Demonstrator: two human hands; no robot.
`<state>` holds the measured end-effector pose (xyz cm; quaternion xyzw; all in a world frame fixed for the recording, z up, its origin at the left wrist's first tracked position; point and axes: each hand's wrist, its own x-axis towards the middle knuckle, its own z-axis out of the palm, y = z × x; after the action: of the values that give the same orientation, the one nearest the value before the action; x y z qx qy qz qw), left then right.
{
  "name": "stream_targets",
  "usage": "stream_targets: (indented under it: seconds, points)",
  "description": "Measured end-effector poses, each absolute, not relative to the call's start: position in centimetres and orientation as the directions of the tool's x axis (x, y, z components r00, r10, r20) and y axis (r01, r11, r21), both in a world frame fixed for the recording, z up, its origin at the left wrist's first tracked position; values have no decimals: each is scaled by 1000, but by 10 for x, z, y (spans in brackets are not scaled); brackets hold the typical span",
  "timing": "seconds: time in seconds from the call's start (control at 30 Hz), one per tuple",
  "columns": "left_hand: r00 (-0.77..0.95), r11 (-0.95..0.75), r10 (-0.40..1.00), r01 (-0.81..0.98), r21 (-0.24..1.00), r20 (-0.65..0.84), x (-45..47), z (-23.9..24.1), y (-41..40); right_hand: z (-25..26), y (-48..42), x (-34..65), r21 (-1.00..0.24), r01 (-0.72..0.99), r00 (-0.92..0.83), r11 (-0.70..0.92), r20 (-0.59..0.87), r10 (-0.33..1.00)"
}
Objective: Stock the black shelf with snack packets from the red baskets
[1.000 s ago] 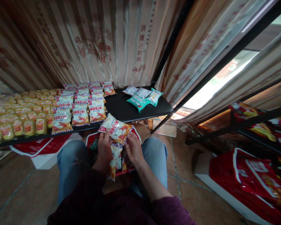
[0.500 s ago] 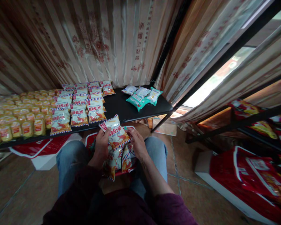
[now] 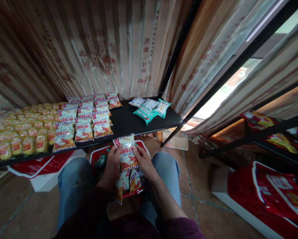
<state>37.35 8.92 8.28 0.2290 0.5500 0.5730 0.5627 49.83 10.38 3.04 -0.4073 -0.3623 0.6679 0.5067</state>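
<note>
Between my knees, my left hand [image 3: 113, 160] and my right hand [image 3: 144, 160] hold a snack bag [image 3: 128, 153] by its two sides, printed face up. It is white and orange with red lettering and a striped edge. Below it, a red basket [image 3: 96, 153] with a white rim holds more such bags [image 3: 136, 180] and some green packets [image 3: 101, 161]. On the black shelf [image 3: 125, 121] in front, matching snack bags [image 3: 83, 127] lie in overlapping rows.
Several small yellow packaged cakes [image 3: 28, 127] fill the shelf's left part. Green and white packets [image 3: 149, 113] lie in a loose pile at its right end. A red-and-white box [image 3: 49, 169] stands under the shelf; red packages [image 3: 275, 189] lie at right. Curtains [image 3: 89, 49] hang behind.
My right hand has closed on the right side of the snack bag, which is now straighter and flatter between both hands. The view has tilted up slightly.
</note>
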Motion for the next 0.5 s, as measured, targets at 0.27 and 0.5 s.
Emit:
stream_targets:
  seconds: [0.27,0.5]
  points:
    - [-265,202,898,-460,865,-351,374,69,101,29,111,503,-964,-225,-156,-144,-110,982]
    - [-253,209,894,-492,845,-369,372,59,114,37,121,503,-996,63,-146,-57,-66,987]
